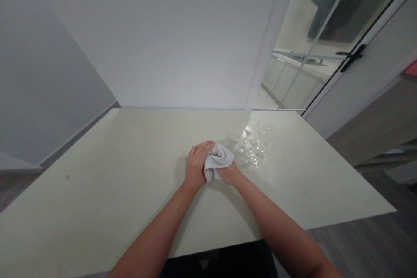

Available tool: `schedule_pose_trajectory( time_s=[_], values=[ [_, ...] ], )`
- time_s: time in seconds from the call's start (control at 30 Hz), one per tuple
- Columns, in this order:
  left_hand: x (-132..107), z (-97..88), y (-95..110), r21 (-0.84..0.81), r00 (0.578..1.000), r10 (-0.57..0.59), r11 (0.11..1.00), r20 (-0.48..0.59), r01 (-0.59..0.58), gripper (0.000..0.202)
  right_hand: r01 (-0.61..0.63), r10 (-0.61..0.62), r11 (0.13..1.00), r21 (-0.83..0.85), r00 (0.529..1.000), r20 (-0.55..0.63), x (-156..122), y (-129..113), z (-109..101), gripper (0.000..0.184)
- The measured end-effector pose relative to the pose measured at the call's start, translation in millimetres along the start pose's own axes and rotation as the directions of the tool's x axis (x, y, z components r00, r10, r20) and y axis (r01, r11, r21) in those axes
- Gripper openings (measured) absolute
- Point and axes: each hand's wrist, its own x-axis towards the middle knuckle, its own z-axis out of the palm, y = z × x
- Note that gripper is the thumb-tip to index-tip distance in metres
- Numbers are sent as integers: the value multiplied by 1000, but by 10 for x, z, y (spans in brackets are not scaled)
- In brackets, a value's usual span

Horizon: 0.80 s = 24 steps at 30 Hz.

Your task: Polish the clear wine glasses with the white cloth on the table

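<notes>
Pale table [97, 191] pushed against a plain white wall [163, 30]. A glass sliding door [325, 30] stands beyond the far right corner.

Both hands meet near the table's middle, a little toward the far edge. The left hand [196, 161] is curled shut, its fingers folded over the top of a bunched white cloth [217, 159]. The right hand [230, 174] is closed into the cloth from below and mostly hidden by it. A faint glint shows at the left fingertips. It may be something wrapped inside, but I cannot tell.

The cloth sits between the two hands, touching both, with a loose tail hanging down toward the near edge. A cluster of clear stemmed glasses [257, 145] stands just beyond the right hand, toward the far right corner. The glasses are packed close, some touching.

Risks, as judged:
- The right wrist or the cloth tail could swing out and clip the nearest glass. Packed that tightly, one tipped glass would likely take others with it.
- The glasses are nearly invisible against the pale top, so they are easy to misjudge.
- If something fragile is inside the cloth, a hard squeeze or twist could crack it.
- A loose grip could let it slide out onto the table.
</notes>
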Motion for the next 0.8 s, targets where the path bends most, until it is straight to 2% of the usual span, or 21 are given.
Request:
schedule_pose_trajectory(
  time_s=[0.1,0.2,0.27,0.37,0.43,0.5,0.57,0.6,0.7,0.8],
  values=[
    [3,50,3,-1,994,-85,996,-72,85,51,-26,27,1000,15,998,-60,21,-26,10,16],
    [15,75,11,-10,992,-88,996,-93,88,49,-67,65,998,-8,986,-154,22,-54,6,15],
    [33,67,13,0,989,-88,996,-119,88,46,-104,111,994,41,959,-260,16,-62,-16,18],
    [70,27,16,-12,966,-147,989,-210,148,46,-134,201,972,191,895,-397,12,-52,-57,26],
    [86,0,22,-116,951,-206,976,-232,184,52,-150,235,956,254,907,-349,13,-50,-64,33],
    [85,-9,30,-284,955,-239,941,-174,184,56,-169,229,942,290,955,-188,12,-72,-48,39],
    [68,8,34,-446,964,-246,877,-97,179,56,-184,211,932,312,976,-55,7,-109,-22,46],
    [57,23,34,-501,967,-244,847,-72,176,56,-186,204,932,311,979,-25,4,-124,-11,49],
    [36,80,35,-546,975,-220,821,-35,165,51,-159,183,947,280,981,-62,-14,-108,9,55],
    [43,120,52,-453,988,-153,881,5,139,43,-123,153,965,230,981,-119,-43,42,46,55]
  ],
)
